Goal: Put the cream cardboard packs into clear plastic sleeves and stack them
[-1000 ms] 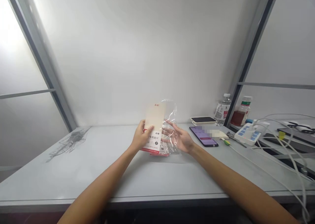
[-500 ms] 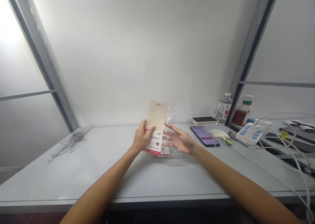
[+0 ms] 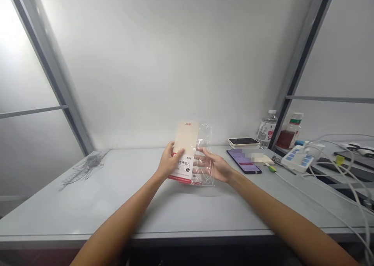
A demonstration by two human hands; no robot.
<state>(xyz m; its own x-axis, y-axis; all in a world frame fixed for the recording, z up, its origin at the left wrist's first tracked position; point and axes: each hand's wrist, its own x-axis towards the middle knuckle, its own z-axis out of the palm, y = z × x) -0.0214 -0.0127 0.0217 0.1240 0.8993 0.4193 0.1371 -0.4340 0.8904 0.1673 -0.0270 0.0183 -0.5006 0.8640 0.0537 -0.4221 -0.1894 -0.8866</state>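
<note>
The left hand (image 3: 168, 161) is closed around a cream card printed in red and black (image 3: 186, 141), thumb across the front, and the right hand (image 3: 213, 165) is half open, with the clear plastic bag (image 3: 205, 142) pinched at its side. Card and bag are held upright together, dead center, just above the pale table (image 3: 87, 215). Just to the right, a phone (image 3: 244, 160) is lying there, screen blurred. Farther right, a water bottle (image 3: 267, 131), a bottle of reddish liquid (image 3: 288, 132) and a power strip (image 3: 298, 158) are seen, with white cables (image 3: 350, 180) trailing around.
</note>
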